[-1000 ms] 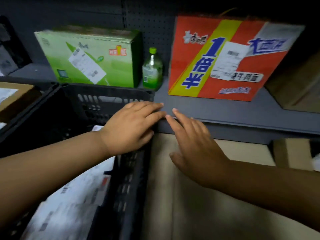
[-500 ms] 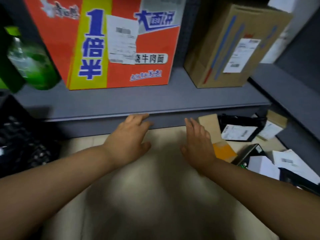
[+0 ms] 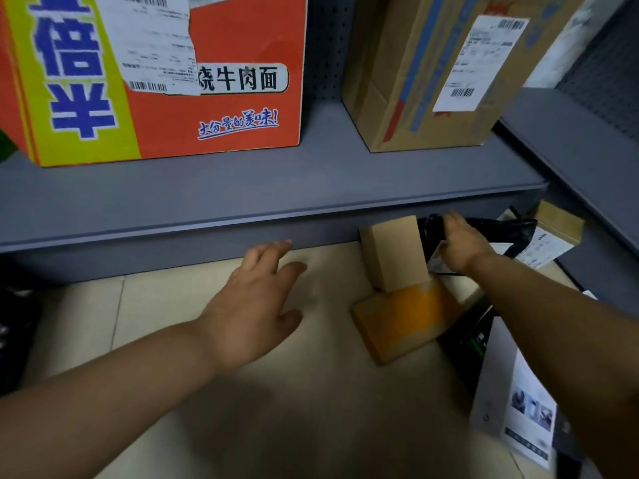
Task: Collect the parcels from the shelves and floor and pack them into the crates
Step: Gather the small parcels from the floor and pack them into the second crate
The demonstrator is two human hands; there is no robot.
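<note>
On the shelf: an orange noodle carton stands at the left, a brown cardboard box to its right, well apart.
Carton writing: "烧牛肉面" in black on a white band, "大分量的美味!" in blue script below, and big blue characters "倍" and "半" on a yellow stripe (its top and left side are cut off by the frame).
Carton label: a white shipping slip with barcodes; the small print is too blurred to read.
Brown box: blue and red tape stripes and a white barcode label, its text unreadable.
Under the shelf: a small plain box stands tilted on a flat orange-taped parcel lying on the pale floor.
Right hand: reaches to a black bag just behind the small box; its fingers lie over the bag's edge, and I cannot tell whether they grip it.
Left hand: hovers over the floor, fingers spread and relaxed, holding nothing.
Right corner: a white printed parcel with small pictures lies over dark items, partly hidden by the right arm.
Far right: another small brown box, half hidden by the shelf.
</note>
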